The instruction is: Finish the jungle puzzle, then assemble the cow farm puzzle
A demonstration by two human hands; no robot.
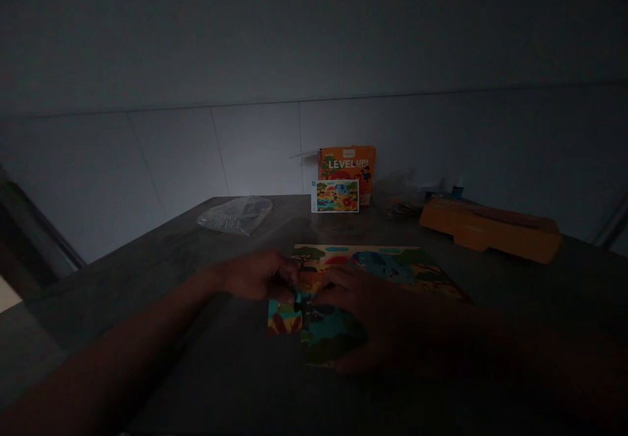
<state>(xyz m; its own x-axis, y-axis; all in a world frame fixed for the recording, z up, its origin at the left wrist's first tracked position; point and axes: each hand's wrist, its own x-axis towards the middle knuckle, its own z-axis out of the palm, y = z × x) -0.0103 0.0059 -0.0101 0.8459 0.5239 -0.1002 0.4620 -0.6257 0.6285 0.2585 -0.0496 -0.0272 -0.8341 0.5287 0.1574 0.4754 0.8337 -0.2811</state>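
A colourful jigsaw puzzle [338, 331] with animals, trees and water lies flat on the dark table, much of its right part hidden under my right hand and forearm. At its left edge is a puzzle piece [284, 318] in teal, yellow and red, with a dark gap between it and the rest. My left hand [262, 275] has its fingers closed at the upper edge of this piece. My right hand [363, 311] rests on the puzzle with fingers and thumb apart, fingertips close to the gap. Dim light blurs the fingertips.
An orange box [348, 154] marked "LEVEL UP!" stands at the back, a picture card [336, 196] leaning before it. A clear plastic bag [238, 215] lies back left, another bag [400, 194] back right. An orange box lid or tray [490, 226] sits on the right.
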